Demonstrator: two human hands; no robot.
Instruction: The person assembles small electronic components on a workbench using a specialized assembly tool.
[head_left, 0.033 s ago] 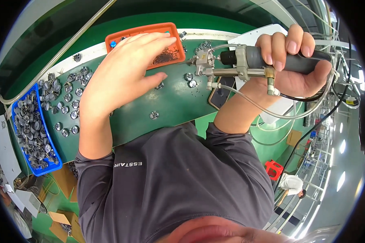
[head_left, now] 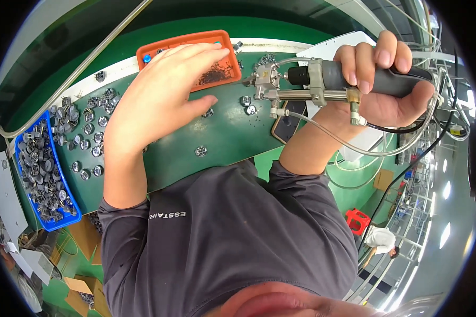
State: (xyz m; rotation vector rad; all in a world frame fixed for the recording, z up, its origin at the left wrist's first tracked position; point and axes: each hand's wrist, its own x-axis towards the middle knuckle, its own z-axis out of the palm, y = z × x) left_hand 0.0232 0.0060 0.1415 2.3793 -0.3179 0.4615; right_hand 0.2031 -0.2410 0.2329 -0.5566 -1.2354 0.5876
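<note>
Stretched over the left part of an orange tray is my left hand, its fingers extended and thumb apart. What lies under its palm is hidden. Small dark bits fill the tray's visible bottom. My right hand grips a black-handled power tool with a metal head and hoses; the tool lies sideways, its head just right of the tray. Two round silvery parts sit on the green tabletop below the tool head. Another round part rests near the front edge.
At the left, a blue bin is heaped with dark round parts. Several loose parts spread between it and my left forearm. A phone lies at the table's right end. Farther right are a red stool and another person.
</note>
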